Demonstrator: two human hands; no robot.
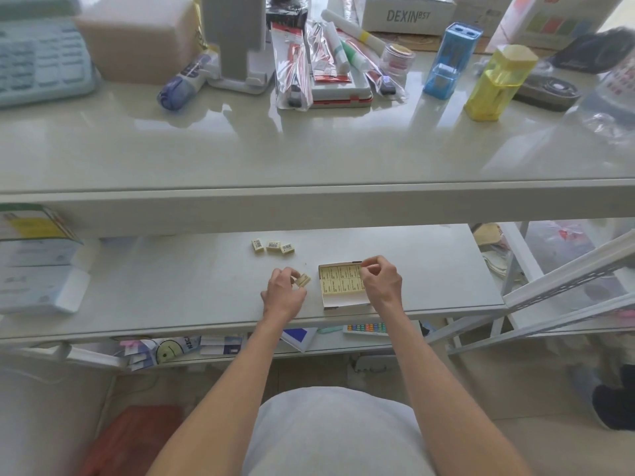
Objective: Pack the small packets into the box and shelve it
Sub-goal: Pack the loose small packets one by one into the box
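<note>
Nearest me, my two bare forearms reach out over a pale grey top toward the lower white shelf (429, 269). My left hand (282, 293) rests on that shelf with its fingers pinched around one small packet (303, 280), a pale yellow block with a dark printed label, held tilted just left of the box. My right hand (379, 281) sits at the right far corner of the open box (340, 286), fingertips curled together over the packets there; I cannot tell whether they grip a packet or only press on one. The box is a shallow white cardboard tray lying flat near the shelf's front edge, its dark-edged flap folded back on the far side, and it is filled with pale yellow packets set tight in two rows, each face carrying small dark print too fine to read. Farther back on the same shelf, well apart from the box, three loose packets (273, 246) lie in a short row, just beside one another, barcodes showing on their faces. Beyond and above, the glossy upper shelf (309, 149) carries clutter: a yellow clear plastic container (498, 82), a blue one (450, 60) beside it, and a white carton (409, 16) printed DEXIN at the back.
</note>
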